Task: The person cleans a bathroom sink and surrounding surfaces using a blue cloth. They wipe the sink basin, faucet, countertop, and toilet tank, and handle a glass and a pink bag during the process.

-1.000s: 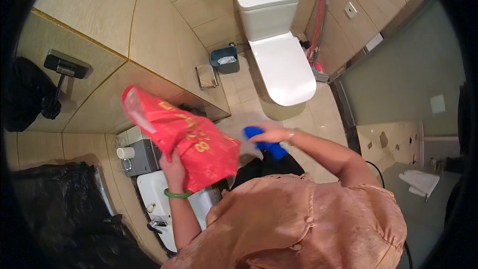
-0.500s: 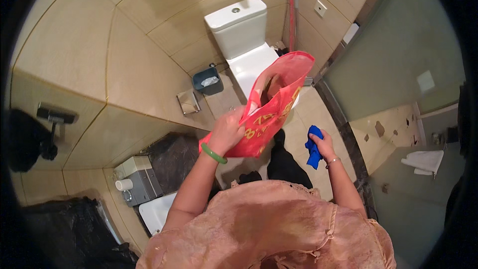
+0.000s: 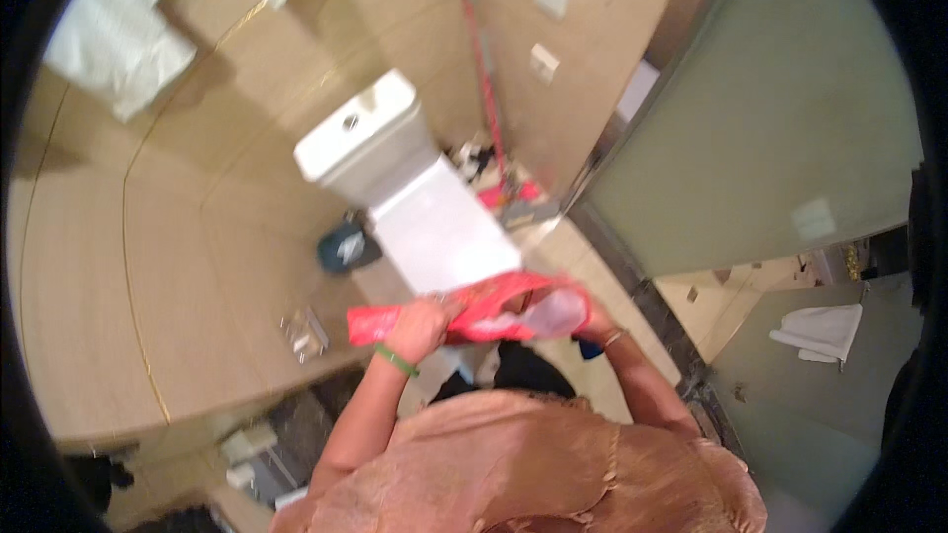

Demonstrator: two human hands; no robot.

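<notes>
One red plastic bag (image 3: 487,303), clamped by my left fingers (image 3: 446,309), overlaps the white ceramic toilet (image 3: 444,227) beyond; right hand's (image 3: 602,323) grip I can't tell.

Location: bathroom, identified by the toilet (image 3: 444,227), bin (image 3: 342,251) beside it, white towel (image 3: 820,331) and frosted glass panel (image 3: 780,109).

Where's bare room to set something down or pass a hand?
The closed toilet lid looks bare between the tank and red bag. A strip of floor also looks open between lid and dark sill. Crowded: the corner around the red pole, with clutter near its foot, and left of the lid, by the bin.
</notes>
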